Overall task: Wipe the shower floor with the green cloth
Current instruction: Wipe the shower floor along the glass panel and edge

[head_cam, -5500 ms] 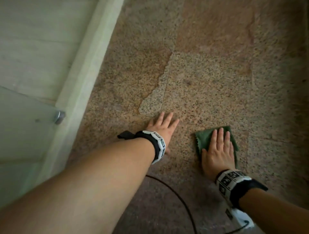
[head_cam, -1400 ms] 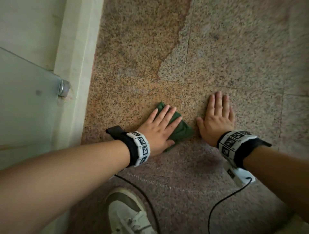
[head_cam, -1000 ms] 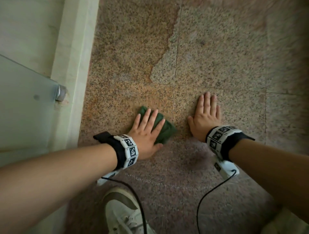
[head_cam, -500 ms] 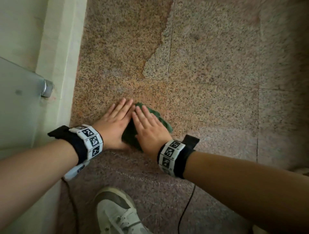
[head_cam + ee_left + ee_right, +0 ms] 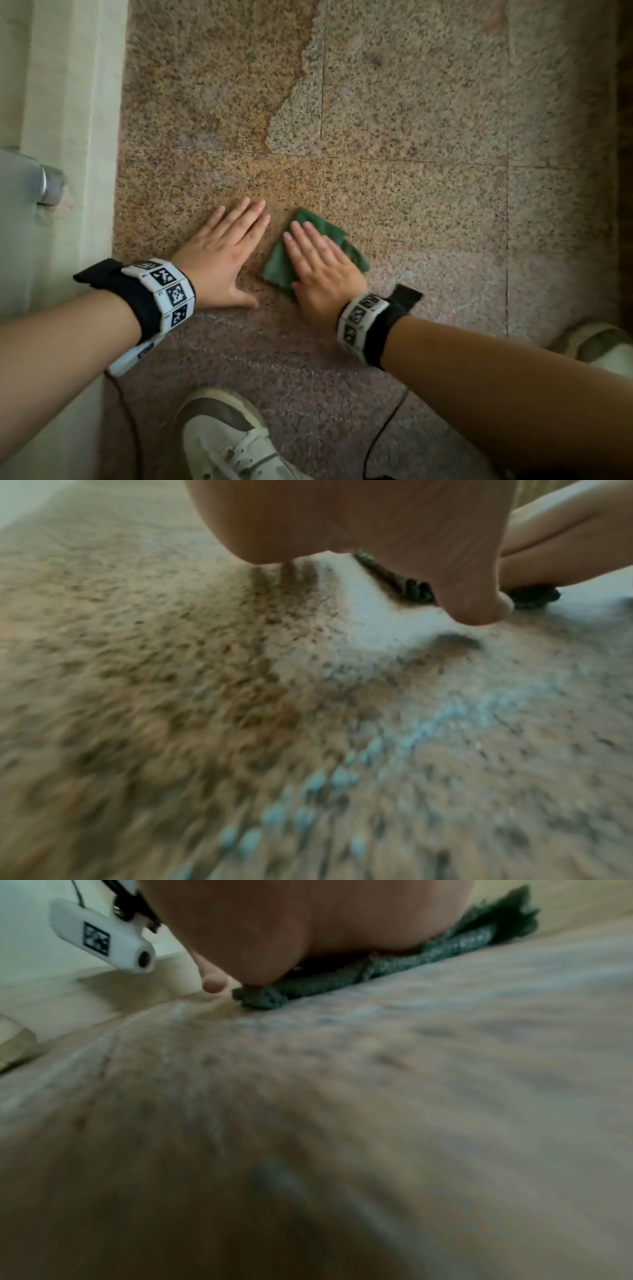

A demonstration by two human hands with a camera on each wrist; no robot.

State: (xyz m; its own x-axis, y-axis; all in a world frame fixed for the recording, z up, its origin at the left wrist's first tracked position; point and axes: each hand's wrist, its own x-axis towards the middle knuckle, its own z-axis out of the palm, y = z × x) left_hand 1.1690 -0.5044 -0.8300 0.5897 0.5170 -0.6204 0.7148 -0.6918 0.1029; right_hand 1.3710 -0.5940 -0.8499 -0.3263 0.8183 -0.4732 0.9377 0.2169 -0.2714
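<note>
Item 1, shower floor: speckled granite tiles, orange-brown toward the left edge, greyer toward the right, grout lines crossing. A paler patch lies on the far tiles. Wet sheen shows on the near tiles in both wrist views.

Item 2, green cloth: crumpled flat on the floor, near the middle, just right of a grout line. Its pinked corner pokes out on the near left; the right wrist view shows its bunched edge under the palm.

Item 3, right hand: laid flat on the green cloth, fingers straight and close together, pressing it down.

Item 4, left hand: flat on bare floor just left of the cloth, fingers straight and slightly spread, thumb out toward the cloth but apart from it.

Item 5, wrist bands: black straps with white marker tiles, one on each wrist; black cables trail back.

Item 6, pale curb: runs along the floor's left edge, with a metal fitting on a glass panel.

Item 7, white shoe: at the near edge. Containers: none in view.
</note>
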